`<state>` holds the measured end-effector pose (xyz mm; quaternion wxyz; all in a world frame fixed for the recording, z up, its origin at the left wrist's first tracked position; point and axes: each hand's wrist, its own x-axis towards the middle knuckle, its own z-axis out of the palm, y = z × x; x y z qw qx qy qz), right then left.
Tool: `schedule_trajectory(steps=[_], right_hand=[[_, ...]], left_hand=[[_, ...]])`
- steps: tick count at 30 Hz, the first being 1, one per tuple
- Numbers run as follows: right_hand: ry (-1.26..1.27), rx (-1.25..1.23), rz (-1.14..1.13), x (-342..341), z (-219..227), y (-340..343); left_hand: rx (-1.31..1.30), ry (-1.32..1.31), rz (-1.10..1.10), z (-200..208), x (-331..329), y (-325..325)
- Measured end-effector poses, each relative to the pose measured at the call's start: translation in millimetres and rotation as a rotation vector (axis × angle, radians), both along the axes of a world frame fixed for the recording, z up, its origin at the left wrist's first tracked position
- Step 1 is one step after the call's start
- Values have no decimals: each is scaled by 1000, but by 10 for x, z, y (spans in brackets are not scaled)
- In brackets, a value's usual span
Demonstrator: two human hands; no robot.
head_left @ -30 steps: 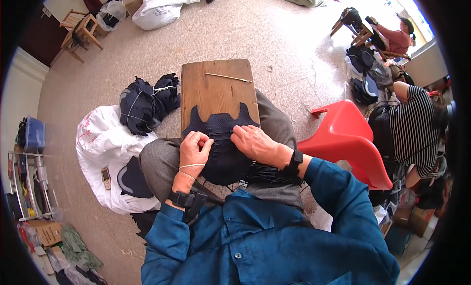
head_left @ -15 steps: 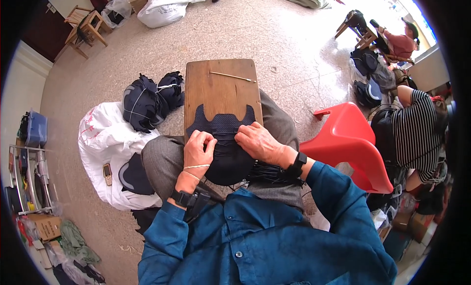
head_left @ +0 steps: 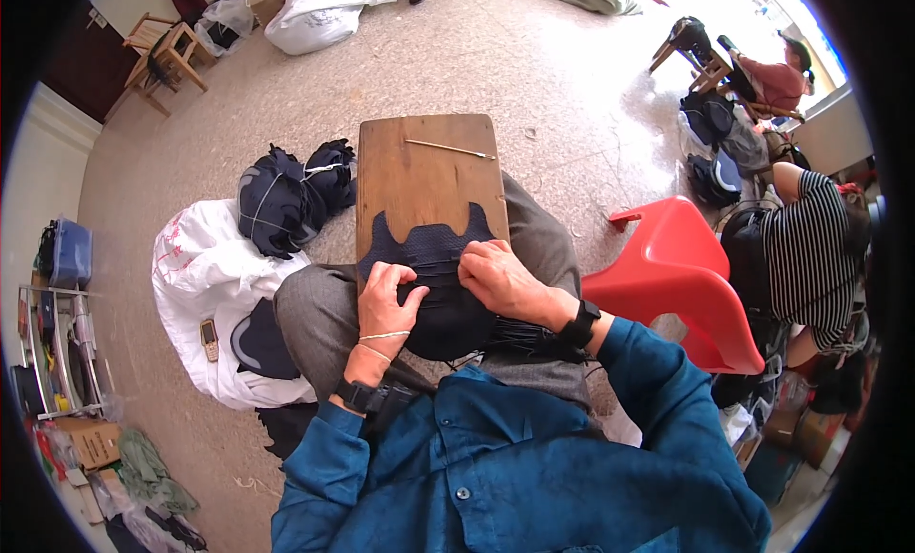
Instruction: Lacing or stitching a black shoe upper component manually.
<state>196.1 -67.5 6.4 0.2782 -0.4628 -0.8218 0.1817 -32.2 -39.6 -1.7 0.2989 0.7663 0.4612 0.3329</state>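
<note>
A dark navy shoe upper [head_left: 438, 315] lies flat on a wooden board [head_left: 429, 186] across my lap, its two pointed tabs facing away from me. Thin black cords cross its middle in rows. My left hand [head_left: 386, 305] is closed at the upper's left edge, thumb and forefinger bent close over the cords. At the right edge, my right hand [head_left: 500, 279] pinches the upper beside the cord ends; its fingertips hide exactly what lies between them. A thin pale rod with a small metal tip [head_left: 450, 149] rests on the far part of the board.
Tied bundles of dark uppers [head_left: 281, 201] and a white sack [head_left: 195, 296] with a mobile phone [head_left: 209, 340] on it stand left. A red plastic stool [head_left: 672, 267] is right, near a person in a striped top [head_left: 810, 253]. Another person [head_left: 777, 81] sits farther back.
The upper has shifted slightly left on the board, and its tabs have tilted a little. My left thumb and forefinger have parted slightly; my right hand has curled tighter at the edge.
</note>
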Motion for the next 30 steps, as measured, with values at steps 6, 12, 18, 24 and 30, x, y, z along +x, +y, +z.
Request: schedule_trajectory(steps=[6, 12, 18, 24, 30], right_hand=[[132, -53, -53, 30, 17, -50], [272, -203, -120, 48, 8, -89], [268, -152, -159, 11, -34, -114], [290, -116, -162, 27, -78, -116], [341, -153, -139, 40, -110, -110]], left_hand=[[-65, -58, -14, -8, -52, 40], [-53, -105, -62, -15, -112, 20], [5, 40, -56, 28, 97, -71], [-40, 171, -206, 76, 71, 44], [-171, 28, -236, 31, -93, 145]])
